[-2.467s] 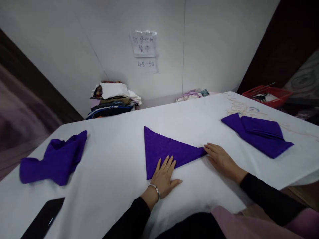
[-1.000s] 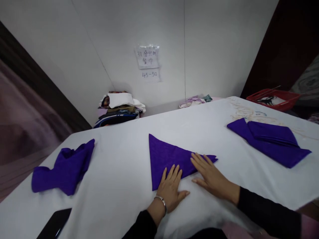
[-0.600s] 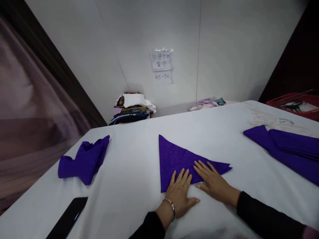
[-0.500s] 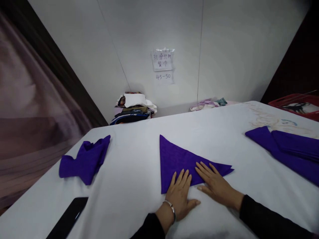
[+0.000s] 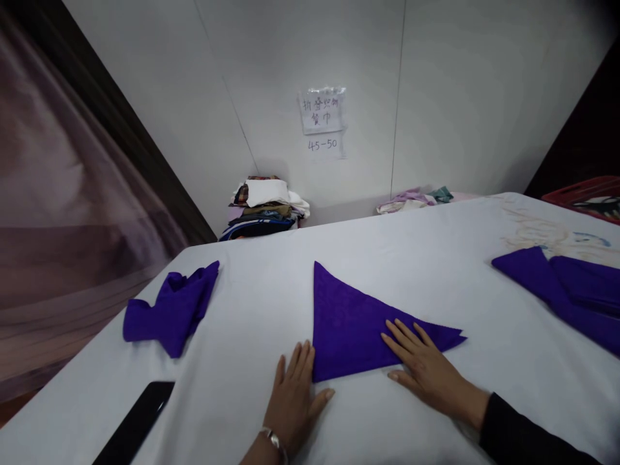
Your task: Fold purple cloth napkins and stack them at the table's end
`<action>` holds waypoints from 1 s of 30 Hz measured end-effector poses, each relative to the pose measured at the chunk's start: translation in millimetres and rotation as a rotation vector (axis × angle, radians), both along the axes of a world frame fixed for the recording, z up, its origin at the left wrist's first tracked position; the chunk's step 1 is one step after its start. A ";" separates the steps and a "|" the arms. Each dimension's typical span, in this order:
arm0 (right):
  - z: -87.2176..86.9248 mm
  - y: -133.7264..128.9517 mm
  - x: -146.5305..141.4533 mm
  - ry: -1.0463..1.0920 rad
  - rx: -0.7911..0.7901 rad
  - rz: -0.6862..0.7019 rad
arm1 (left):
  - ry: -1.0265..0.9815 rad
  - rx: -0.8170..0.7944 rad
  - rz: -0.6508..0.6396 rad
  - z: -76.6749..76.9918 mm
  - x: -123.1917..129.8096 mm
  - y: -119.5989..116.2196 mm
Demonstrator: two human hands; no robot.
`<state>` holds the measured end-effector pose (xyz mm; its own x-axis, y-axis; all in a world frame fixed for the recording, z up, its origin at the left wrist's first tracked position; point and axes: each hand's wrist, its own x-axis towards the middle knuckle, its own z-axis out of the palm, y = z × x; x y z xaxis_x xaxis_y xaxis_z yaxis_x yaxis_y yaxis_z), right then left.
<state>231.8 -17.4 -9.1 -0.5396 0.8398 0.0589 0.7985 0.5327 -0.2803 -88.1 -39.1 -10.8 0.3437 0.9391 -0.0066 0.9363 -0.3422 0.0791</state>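
Note:
A purple cloth napkin (image 5: 349, 329), folded into a triangle, lies flat on the white-covered table (image 5: 252, 336). Beside its lower left corner rests my left hand (image 5: 293, 394), fingers stretched out, fingertips at the napkin's left edge; a silver bracelet is on that wrist. My right hand (image 5: 423, 368) lies flat with spread fingers on the napkin's right part, near the two pointed tips. Neither hand grips anything.
A crumpled purple cloth (image 5: 172, 310) lies on the left, with a black phone-like slab (image 5: 135, 423) below it. More folded purple cloths (image 5: 571, 290) are on the right. Behind the table sit a pile of clothes (image 5: 266, 210), other fabrics (image 5: 411, 200) and a red basket (image 5: 581, 194).
My left hand has slid left off the napkin to its left edge. My right hand stays on the napkin's right part. The view has shifted slightly.

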 end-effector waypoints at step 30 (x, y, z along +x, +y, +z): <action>-10.9 -0.4 0.6 0.038 -0.005 -0.020 | -0.054 -0.116 0.224 7.9 42.0 252.4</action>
<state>232.4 -17.8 -20.0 -0.5201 0.8508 0.0750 0.7977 0.5153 -0.3132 -46.1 213.4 -2.8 0.1299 0.9858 -0.1063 0.9811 -0.1122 0.1580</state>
